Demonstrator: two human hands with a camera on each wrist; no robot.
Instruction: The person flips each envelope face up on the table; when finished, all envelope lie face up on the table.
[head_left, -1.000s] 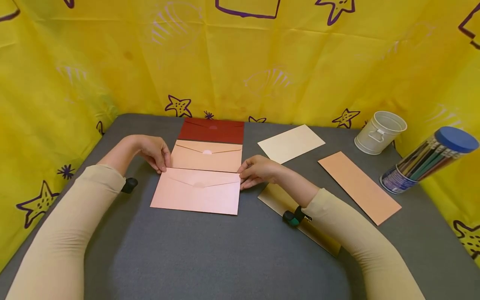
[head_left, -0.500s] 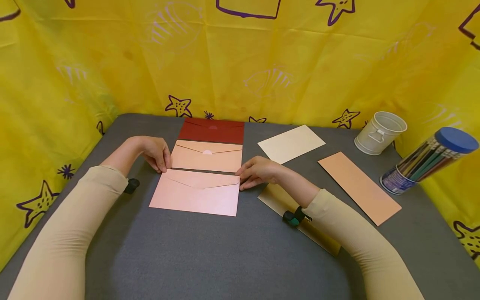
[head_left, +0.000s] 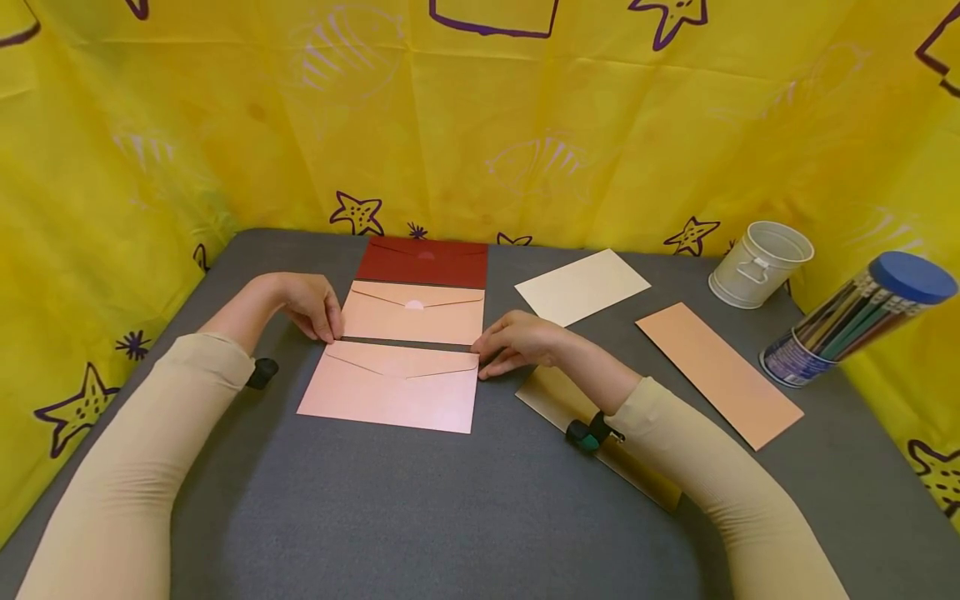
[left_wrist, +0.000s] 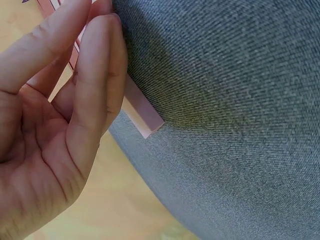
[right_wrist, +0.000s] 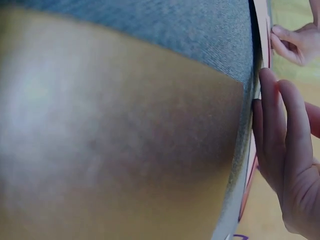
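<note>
A pale pink envelope [head_left: 390,392] lies flap side up on the grey table, nearest to me in a column of three. My left hand [head_left: 311,307] pinches its upper left corner between thumb and fingertips. At the upper right corner, my right hand [head_left: 517,343] holds the edge with thumb and index finger. Just beyond is a peach envelope [head_left: 416,321], and past that a dark red envelope [head_left: 423,262]. The left wrist view shows the left hand [left_wrist: 65,95] with bent fingers and a pink envelope corner below them. In the right wrist view, the right hand's fingers [right_wrist: 285,130] look fairly straight.
To the right lie a cream envelope [head_left: 583,287], a peach-orange envelope [head_left: 718,375] and a gold envelope [head_left: 637,471], partly under the right forearm. A white metal bucket [head_left: 757,267] and a blue-lidded tub of pencils [head_left: 855,325] stand at the right edge. Yellow patterned cloth [head_left: 465,117] surrounds the table.
The pink envelope has slid slightly toward me and left, and a thin dark gap now shows between it and the peach envelope. Both hands stay at its corners, almost unmoved.
</note>
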